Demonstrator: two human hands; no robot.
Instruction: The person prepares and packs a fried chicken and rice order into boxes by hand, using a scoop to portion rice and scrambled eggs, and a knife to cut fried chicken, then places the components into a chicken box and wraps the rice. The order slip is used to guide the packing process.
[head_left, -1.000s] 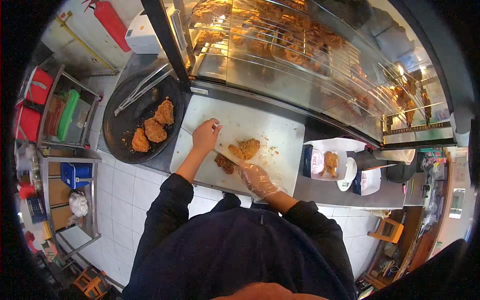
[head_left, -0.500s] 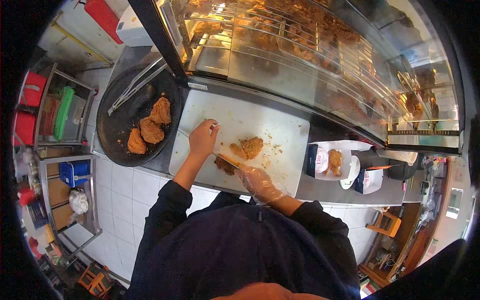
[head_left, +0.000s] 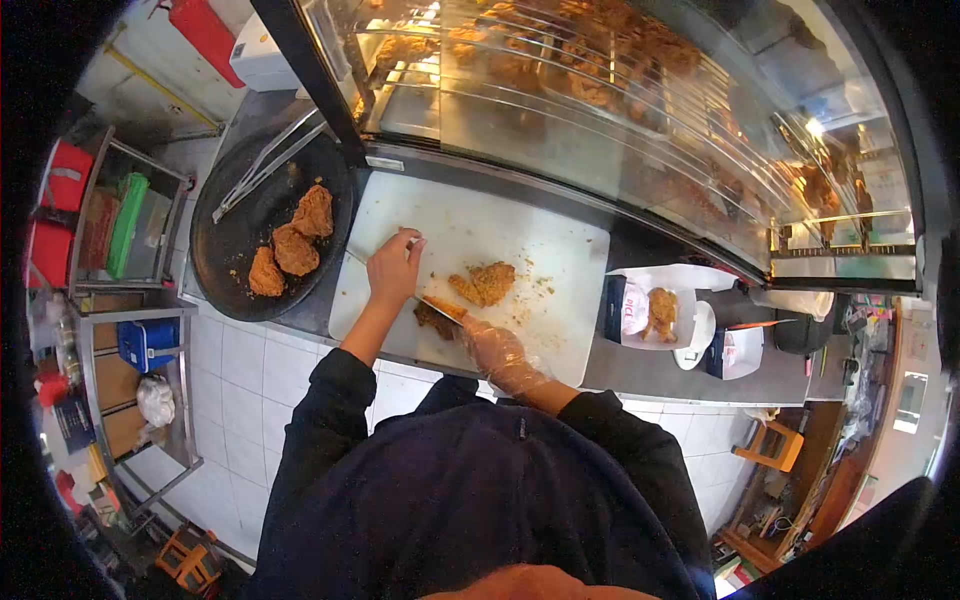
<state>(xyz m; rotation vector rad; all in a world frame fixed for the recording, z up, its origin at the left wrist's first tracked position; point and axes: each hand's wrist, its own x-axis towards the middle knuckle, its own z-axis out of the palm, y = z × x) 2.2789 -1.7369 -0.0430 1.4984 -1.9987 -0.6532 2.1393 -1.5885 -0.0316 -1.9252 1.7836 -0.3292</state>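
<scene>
My gloved right hand [head_left: 497, 353], in clear plastic, is closed on a long knife [head_left: 440, 308]. The blade runs up and left across the white cutting board [head_left: 560, 235], passing under my left hand [head_left: 393, 272]. That hand is bare. Its palm lies over the blade, with the bent fingers beyond it and the thumb apart. A dark brown fried chicken piece [head_left: 437, 322] sits right at the blade, beside my right hand's fingers. Farther up the board is a golden fried chicken piece [head_left: 487, 285] with crumbs around it.
To the left, a round black pan [head_left: 225, 250] holds several chicken pieces [head_left: 295, 248] and metal tongs [head_left: 265, 165]. An open box [head_left: 685, 297] with chicken stands right of the board. Behind the board rises a glass display warmer [head_left: 560, 130].
The whole view has shifted slightly, with board, pan and hands appearing a little farther left and up. Both hands keep their places along the knife, and the chicken pieces lie much as before.
</scene>
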